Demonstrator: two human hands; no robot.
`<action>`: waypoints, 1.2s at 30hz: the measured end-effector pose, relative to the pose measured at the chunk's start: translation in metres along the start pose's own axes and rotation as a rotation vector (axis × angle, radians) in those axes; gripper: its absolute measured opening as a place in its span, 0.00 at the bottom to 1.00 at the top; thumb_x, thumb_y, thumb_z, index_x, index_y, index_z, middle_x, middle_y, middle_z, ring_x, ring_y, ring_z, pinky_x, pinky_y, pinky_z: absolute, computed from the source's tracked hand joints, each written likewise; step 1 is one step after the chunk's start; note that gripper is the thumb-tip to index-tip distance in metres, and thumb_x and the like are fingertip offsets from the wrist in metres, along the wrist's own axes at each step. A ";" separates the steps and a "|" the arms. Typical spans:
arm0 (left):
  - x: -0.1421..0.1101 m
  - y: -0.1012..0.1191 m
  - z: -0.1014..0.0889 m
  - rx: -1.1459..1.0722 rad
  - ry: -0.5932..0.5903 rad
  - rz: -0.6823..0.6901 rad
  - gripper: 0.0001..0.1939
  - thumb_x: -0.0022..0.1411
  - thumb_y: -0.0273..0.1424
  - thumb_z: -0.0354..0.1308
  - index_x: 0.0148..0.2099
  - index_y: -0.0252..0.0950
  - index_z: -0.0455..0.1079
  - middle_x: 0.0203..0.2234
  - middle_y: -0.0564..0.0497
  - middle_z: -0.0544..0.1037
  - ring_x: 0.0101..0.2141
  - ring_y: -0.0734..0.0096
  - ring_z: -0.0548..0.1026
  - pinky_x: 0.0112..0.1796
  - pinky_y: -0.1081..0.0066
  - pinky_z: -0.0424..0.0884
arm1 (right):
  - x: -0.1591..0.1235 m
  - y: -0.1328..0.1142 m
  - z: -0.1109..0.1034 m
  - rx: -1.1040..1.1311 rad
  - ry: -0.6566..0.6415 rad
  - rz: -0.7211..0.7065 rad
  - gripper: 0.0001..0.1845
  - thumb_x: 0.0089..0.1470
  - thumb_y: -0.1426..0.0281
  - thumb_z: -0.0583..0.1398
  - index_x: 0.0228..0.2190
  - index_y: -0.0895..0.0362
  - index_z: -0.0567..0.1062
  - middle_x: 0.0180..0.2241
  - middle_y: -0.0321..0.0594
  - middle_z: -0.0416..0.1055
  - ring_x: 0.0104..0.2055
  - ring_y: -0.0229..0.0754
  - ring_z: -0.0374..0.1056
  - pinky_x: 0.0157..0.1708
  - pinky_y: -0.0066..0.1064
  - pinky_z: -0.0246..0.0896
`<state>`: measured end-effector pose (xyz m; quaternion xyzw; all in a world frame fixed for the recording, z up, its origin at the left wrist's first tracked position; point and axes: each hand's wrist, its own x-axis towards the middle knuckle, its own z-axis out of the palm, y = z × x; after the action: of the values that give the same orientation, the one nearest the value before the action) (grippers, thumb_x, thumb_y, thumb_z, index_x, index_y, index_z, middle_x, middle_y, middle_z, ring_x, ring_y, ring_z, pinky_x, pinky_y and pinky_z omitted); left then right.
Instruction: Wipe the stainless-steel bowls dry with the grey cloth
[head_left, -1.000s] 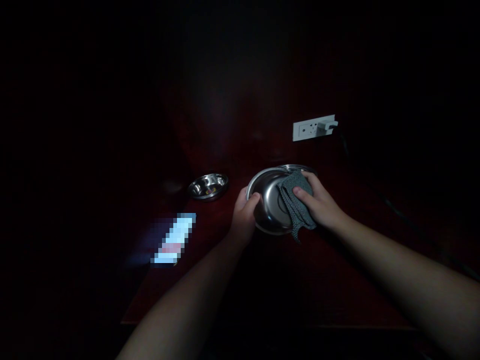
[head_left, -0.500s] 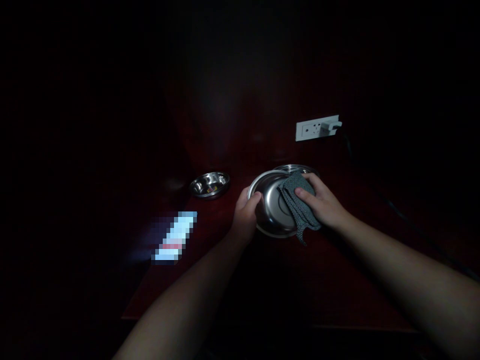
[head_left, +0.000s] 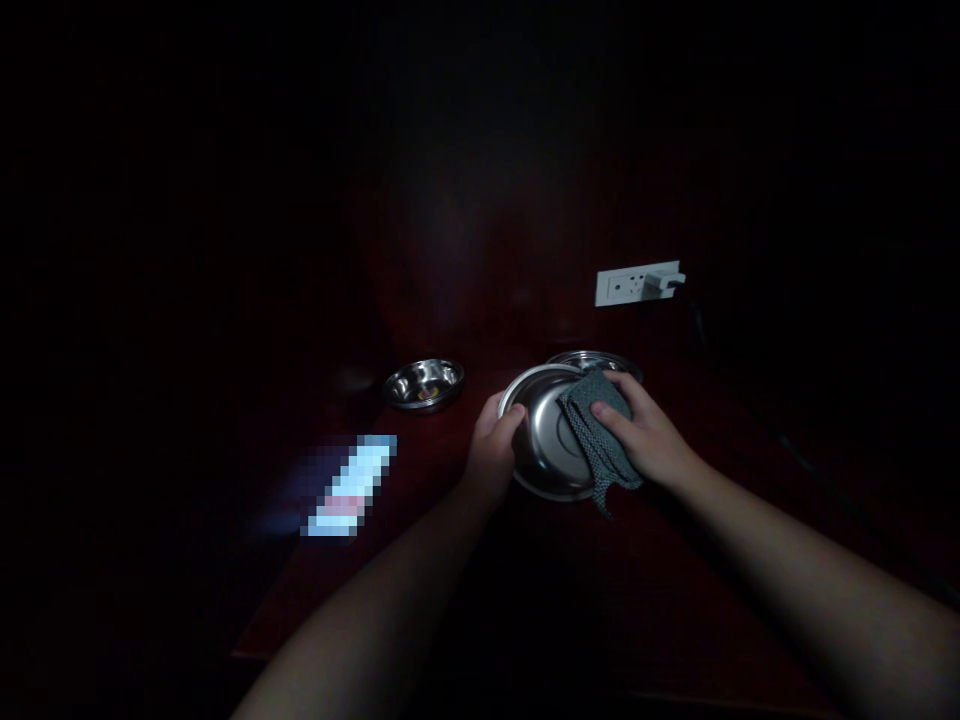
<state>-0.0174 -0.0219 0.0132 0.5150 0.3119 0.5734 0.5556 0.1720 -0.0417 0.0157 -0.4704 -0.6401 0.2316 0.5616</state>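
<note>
A shiny stainless steel bowl (head_left: 544,432) is held tilted over the table, its outer base turned toward me. My left hand (head_left: 495,448) grips its left rim, thumb on the outside. In my right hand (head_left: 646,425) is a folded grey-green cloth (head_left: 600,425), pressed against the bowl's right side with the thumb on top. One corner of the cloth hangs below the bowl. The fingers of both hands are partly hidden behind the bowl and cloth.
Behind the held bowl sits more steel dishware (head_left: 592,358), partly covered. A steel bowl (head_left: 424,385) stands at the back left of the dark red table (head_left: 420,475). Nearer lies a lit, pixelated screen (head_left: 351,490). A wall socket (head_left: 637,284) holds a white plug; a cable runs along the right.
The view has tilted slightly, so everything sits a little lower in the picture. Both hands keep their hold, and the cloth has shifted only slightly on the bowl.
</note>
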 end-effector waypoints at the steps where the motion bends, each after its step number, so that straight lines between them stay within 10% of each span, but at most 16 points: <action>1: 0.000 -0.001 0.000 0.001 0.011 -0.002 0.15 0.57 0.35 0.54 0.47 0.37 0.68 0.37 0.49 0.75 0.41 0.63 0.72 0.43 0.65 0.66 | 0.000 0.001 0.000 -0.012 0.014 -0.002 0.24 0.50 0.56 0.59 0.46 0.53 0.64 0.42 0.42 0.67 0.44 0.46 0.65 0.46 0.40 0.59; 10: 0.002 -0.006 0.003 -0.191 0.073 -0.047 0.20 0.52 0.32 0.57 0.49 0.34 0.67 0.41 0.46 0.76 0.44 0.61 0.73 0.48 0.61 0.65 | 0.002 0.001 0.002 0.102 0.040 0.128 0.20 0.48 0.53 0.59 0.39 0.51 0.66 0.37 0.38 0.69 0.40 0.46 0.67 0.40 0.39 0.63; 17: -0.005 0.008 0.004 -0.383 -0.169 -0.046 0.23 0.53 0.30 0.56 0.53 0.32 0.65 0.43 0.42 0.75 0.46 0.56 0.72 0.49 0.57 0.65 | 0.005 0.006 0.002 0.115 0.183 0.136 0.22 0.47 0.51 0.59 0.39 0.52 0.67 0.38 0.39 0.70 0.40 0.46 0.67 0.43 0.40 0.62; 36: -0.004 -0.003 -0.001 -0.084 -0.113 -0.007 0.25 0.49 0.34 0.63 0.50 0.35 0.65 0.38 0.47 0.75 0.40 0.62 0.72 0.43 0.62 0.66 | 0.003 0.005 0.002 0.061 0.076 0.146 0.21 0.50 0.52 0.57 0.40 0.51 0.65 0.39 0.39 0.70 0.42 0.47 0.68 0.43 0.41 0.63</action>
<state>-0.0176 -0.0250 0.0088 0.5214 0.2576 0.5542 0.5955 0.1724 -0.0362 0.0124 -0.5070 -0.5750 0.2735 0.5810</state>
